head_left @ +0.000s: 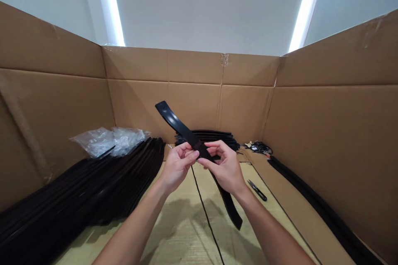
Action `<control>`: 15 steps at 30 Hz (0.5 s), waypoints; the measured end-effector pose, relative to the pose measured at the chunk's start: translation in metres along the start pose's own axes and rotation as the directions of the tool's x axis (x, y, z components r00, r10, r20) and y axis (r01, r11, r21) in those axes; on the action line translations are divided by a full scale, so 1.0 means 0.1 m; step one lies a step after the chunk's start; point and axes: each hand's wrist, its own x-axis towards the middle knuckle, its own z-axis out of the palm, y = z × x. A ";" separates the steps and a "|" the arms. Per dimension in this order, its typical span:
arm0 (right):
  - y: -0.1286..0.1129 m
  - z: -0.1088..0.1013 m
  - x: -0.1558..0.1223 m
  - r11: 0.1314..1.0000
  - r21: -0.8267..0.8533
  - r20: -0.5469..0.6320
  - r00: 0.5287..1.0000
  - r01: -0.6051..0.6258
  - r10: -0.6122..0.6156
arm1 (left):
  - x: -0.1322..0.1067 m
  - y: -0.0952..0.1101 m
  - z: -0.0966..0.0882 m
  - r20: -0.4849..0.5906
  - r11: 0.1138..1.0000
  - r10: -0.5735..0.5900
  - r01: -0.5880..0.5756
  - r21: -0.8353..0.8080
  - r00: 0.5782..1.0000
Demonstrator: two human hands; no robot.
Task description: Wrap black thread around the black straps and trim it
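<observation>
A long, slightly curved black strip [177, 124] with a glossy upper end and a small hole or dot near its tip slants across the middle, raised above the table. My left hand [178, 163] pinches it at its middle from the left, thumb and fingertips together. Just to the right, my right hand [225, 165] is closed around the same strip, thumb in front and fingers behind. The strip's lower end sticks out below my right wrist. A thin black cord [205, 209] runs from below my left fingertips toward me; whether it is attached to the strip cannot be told.
Cardboard walls [192, 66] enclose the pale tabletop [174, 232]. Many black strips [102, 186] are heaped at left beside clear plastic bags [112, 140]. More strips [214, 134] lie at the back. Thread snips [257, 190], tangled black cords [259, 147] and a long black bundle [311, 194] lie at right.
</observation>
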 end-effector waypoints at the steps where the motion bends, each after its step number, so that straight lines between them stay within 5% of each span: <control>1: -0.02 -0.01 0.00 1.000 0.016 0.011 1.000 -0.026 0.025 | -0.01 0.01 0.00 0.018 1.000 -0.013 0.013 -0.002 1.000; 10: 0.01 0.00 -0.04 0.997 -0.047 0.077 0.995 0.068 -0.065 | -0.02 0.05 0.01 0.065 0.995 -0.057 0.051 0.085 0.996; 15: 0.03 0.04 -0.04 0.996 0.085 0.160 0.987 -0.004 -0.010 | -0.01 0.06 -0.01 0.082 0.979 -0.018 0.001 0.202 0.996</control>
